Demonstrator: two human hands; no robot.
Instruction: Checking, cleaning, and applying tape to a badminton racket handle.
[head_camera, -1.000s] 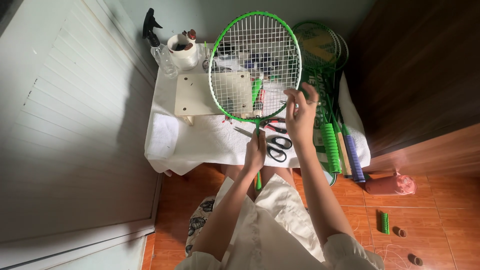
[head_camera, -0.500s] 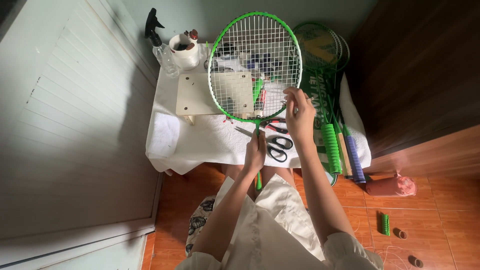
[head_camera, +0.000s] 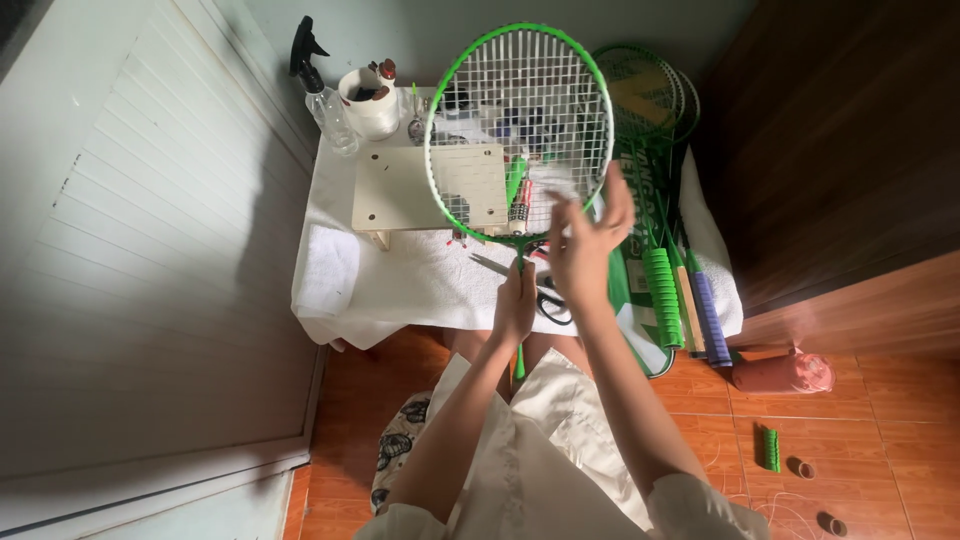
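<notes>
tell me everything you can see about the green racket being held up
The green racket has a bright green oval frame strung with a white grid of strings and a thin green shaft. It is held upright over the white-covered table, head up, face toward the camera. The left hand grips the shaft just below the head; the right hand touches the lower right of the frame and strings. Its handle is hidden.

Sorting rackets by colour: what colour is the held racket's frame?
Bright green frame with white strings, head view.
</notes>
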